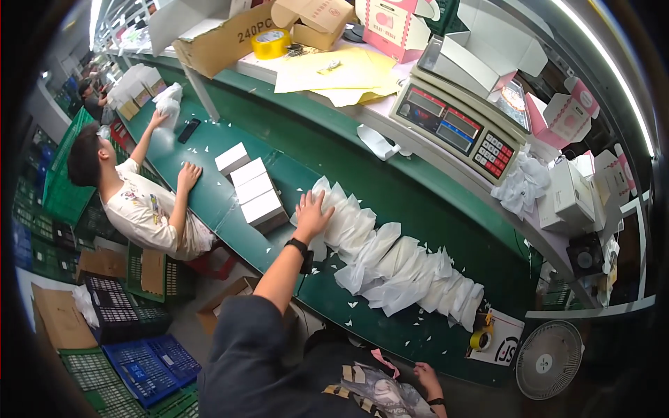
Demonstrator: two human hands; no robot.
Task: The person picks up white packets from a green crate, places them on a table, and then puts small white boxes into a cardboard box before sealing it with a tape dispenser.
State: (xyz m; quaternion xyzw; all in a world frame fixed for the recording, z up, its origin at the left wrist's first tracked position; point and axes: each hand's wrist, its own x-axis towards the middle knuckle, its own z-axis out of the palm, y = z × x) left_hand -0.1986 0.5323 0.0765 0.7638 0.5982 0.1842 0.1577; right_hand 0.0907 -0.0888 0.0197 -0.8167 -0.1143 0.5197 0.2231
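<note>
White paper bags lie overlapped in a row along the green belt; my left hand presses flat, fingers spread, on the row's far end, just beside the white boxes. My right hand rests low, fingers loosely curled.

A row of thin, matt white paper bags is spread over the smooth green counter, which shows a faint sheen. The white boxes are made of smooth card. The open carton is of dull brown cardboard. The roll of yellow tape looks glossy.
</note>
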